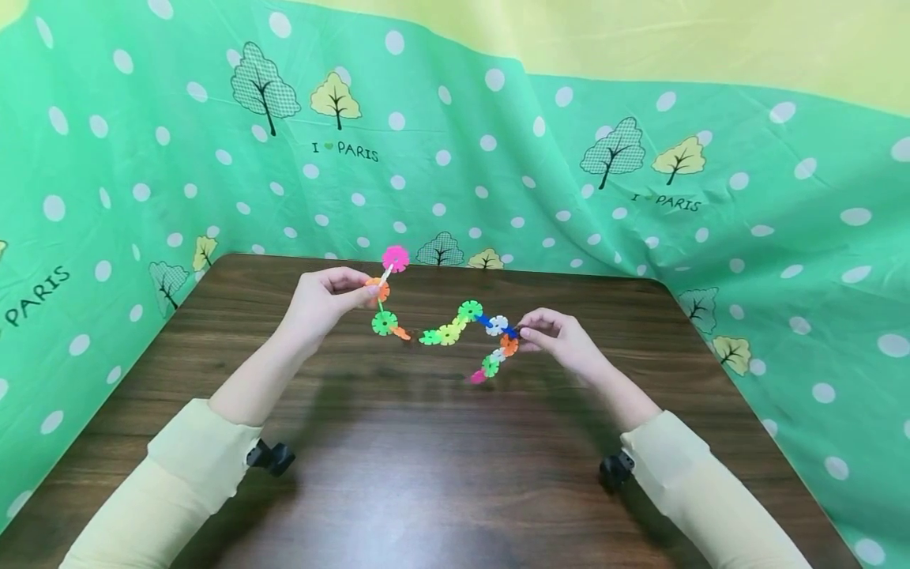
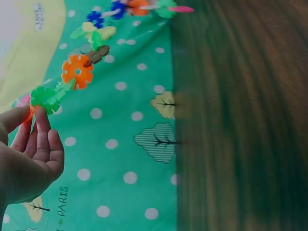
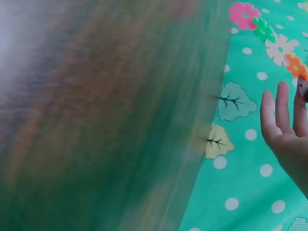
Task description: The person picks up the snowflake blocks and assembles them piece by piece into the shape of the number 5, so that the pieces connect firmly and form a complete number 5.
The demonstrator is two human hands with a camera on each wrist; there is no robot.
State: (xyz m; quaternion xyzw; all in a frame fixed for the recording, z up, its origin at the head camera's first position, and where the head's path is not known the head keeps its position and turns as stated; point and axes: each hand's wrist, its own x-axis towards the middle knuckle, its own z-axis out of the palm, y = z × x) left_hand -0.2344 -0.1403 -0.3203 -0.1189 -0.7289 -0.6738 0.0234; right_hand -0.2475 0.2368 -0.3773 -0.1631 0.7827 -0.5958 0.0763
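A chain of interlocking plastic snowflake discs hangs in a sagging curve between both hands above the table. My left hand [image 1: 320, 308] pinches an orange disc [image 1: 382, 289] near one end, where a pink disc [image 1: 395, 258] sticks up past the fingers. Green, orange, brown, yellow and blue discs follow along the sag, including a yellow disc [image 1: 447, 335] near the middle. My right hand [image 1: 565, 341] pinches the chain beside a blue disc, its fingertips covering part of a dark disc. From there a short tail dangles through an orange disc [image 3: 295, 65] to a pink disc [image 3: 244, 16].
The dark wood-grain table [image 1: 455, 466] lies below, with a glare patch toward the front. A green dotted cloth [image 1: 455, 158] with tree prints hangs behind and along both sides. Dark wrist mounts [image 1: 271, 457] sit at the cuffs.
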